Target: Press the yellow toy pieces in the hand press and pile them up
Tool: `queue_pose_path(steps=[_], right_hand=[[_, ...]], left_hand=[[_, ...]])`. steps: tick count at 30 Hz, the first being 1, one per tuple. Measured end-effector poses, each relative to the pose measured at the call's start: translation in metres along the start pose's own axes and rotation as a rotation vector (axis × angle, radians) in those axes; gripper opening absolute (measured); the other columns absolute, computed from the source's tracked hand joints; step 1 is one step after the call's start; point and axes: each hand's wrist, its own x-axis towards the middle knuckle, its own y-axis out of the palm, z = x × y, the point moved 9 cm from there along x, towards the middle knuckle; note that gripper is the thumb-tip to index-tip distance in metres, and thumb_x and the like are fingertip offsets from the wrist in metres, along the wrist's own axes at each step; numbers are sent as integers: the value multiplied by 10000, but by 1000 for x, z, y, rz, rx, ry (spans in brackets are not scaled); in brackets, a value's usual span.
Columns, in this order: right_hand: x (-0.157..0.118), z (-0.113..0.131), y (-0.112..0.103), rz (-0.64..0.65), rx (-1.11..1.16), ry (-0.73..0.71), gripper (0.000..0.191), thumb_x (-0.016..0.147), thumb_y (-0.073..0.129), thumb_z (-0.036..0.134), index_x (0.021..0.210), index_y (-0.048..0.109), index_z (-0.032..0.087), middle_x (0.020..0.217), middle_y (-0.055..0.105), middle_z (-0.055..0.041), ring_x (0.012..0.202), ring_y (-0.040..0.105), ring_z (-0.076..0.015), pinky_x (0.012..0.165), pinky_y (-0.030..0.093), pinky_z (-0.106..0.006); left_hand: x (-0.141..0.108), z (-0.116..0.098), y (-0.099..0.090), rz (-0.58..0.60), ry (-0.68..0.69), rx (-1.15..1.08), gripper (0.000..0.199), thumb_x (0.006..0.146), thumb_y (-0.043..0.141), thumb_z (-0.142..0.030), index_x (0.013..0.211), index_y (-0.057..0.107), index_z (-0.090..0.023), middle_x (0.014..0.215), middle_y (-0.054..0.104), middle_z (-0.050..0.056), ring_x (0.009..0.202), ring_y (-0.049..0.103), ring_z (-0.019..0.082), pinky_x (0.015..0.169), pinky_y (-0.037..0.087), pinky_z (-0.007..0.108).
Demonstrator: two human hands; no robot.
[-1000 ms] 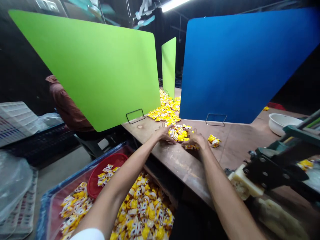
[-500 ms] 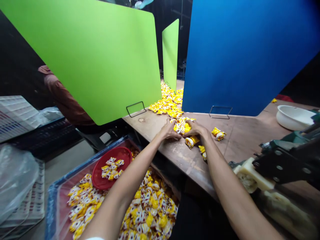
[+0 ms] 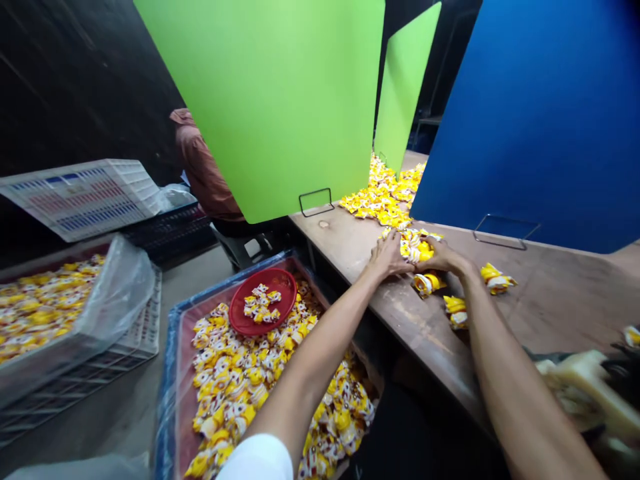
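Observation:
Both hands rest on the wooden table (image 3: 345, 250), cupped around a cluster of yellow and white wrapped pieces (image 3: 416, 245). My left hand (image 3: 391, 257) curves along the cluster's left side, and my right hand (image 3: 443, 257) curves round its right side, its fingers partly hidden. Their fingertips nearly meet in front of the pieces. A loose wrapped piece (image 3: 427, 285) lies just below my right hand, another (image 3: 456, 311) beside the right forearm, and one more (image 3: 496, 279) farther right.
Green (image 3: 300, 107) and blue (image 3: 540, 127) panels stand on the table, with more wrapped pieces (image 3: 383, 193) between them. A lined crate (image 3: 173, 373) below holds many pieces and a red bowl (image 3: 287, 287). Another crate (image 3: 115, 293), a seated person (image 3: 203, 163) and a machine (image 3: 585, 387) are around.
The view has turned left, so things appear shifted right and a filled crate shows at the left. Both hands stay around the cluster.

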Motion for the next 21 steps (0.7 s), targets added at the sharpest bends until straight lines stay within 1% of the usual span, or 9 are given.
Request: queue_pose_path(steps=[4,7,9,11,13,14,16,18,21], right_hand=[[-10,5,-17,-110,47,-106,1030,692,904,308,1613,461,182,1533,520,-190,1355,610,-323,1124,542,-414],[-26,29,-45,-178,42,-219,1004,642,923,231,1560,521,180,1438,531,-163,1363,570,-335,1182,504,-453],[-45,59,-66,-240,30,-332,961,644,950,245,1522,565,180,1367,526,-166,1286,590,-339,1151,519,-467],[-67,97,-74,-295,28,-450,975,648,976,284,1531,567,213,1354,502,-171,1231,598,-345,1104,537,-475],[-89,135,-55,-297,38,-552,1015,647,983,319,1559,543,255,1373,477,-174,1193,606,-360,1056,556,-495],[-100,153,-31,-268,56,-590,1009,657,971,338,1565,534,274,1376,475,-170,1165,617,-363,1030,570,-505],[-123,182,42,-135,116,-643,964,697,924,360,1569,517,302,1383,486,-156,1134,640,-363,1009,589,-518],[-148,202,142,74,196,-642,950,714,888,330,1578,492,321,1414,499,-141,1175,654,-365,1050,584,-520],[-186,209,303,411,269,-453,1024,641,909,215,1568,484,307,1474,471,-155,1298,631,-400,1108,552,-532]], left_hand=[[-9,-6,-13,-81,68,-55,933,745,906,-374,1544,456,-200,1666,457,204,1468,539,408,1177,516,545],[-24,-18,-39,-164,95,-100,844,774,870,-402,1501,483,-218,1535,539,172,1366,605,378,1126,557,517],[-49,-28,-71,-271,117,-125,827,769,853,-387,1491,483,-225,1475,553,150,1328,615,369,1116,565,514],[-88,-32,-107,-368,119,-134,836,761,839,-354,1500,467,-237,1452,548,128,1301,620,353,1115,569,502],[-137,-21,-134,-410,60,-133,832,757,832,-333,1500,462,-267,1455,545,105,1269,634,327,1105,577,477],[-165,-10,-141,-416,7,-137,816,755,829,-323,1487,472,-283,1456,549,95,1256,642,317,1099,581,463],[-228,26,-140,-412,-126,-149,781,737,813,-271,1453,502,-305,1459,564,81,1266,646,305,1107,578,437],[-299,76,-118,-378,-296,-162,747,728,786,-228,1425,531,-315,1412,602,76,1264,657,301,1101,582,422],[-405,163,-65,-288,-569,-136,814,682,800,-236,1449,537,-306,1433,618,90,1310,651,325,1125,572,440]])
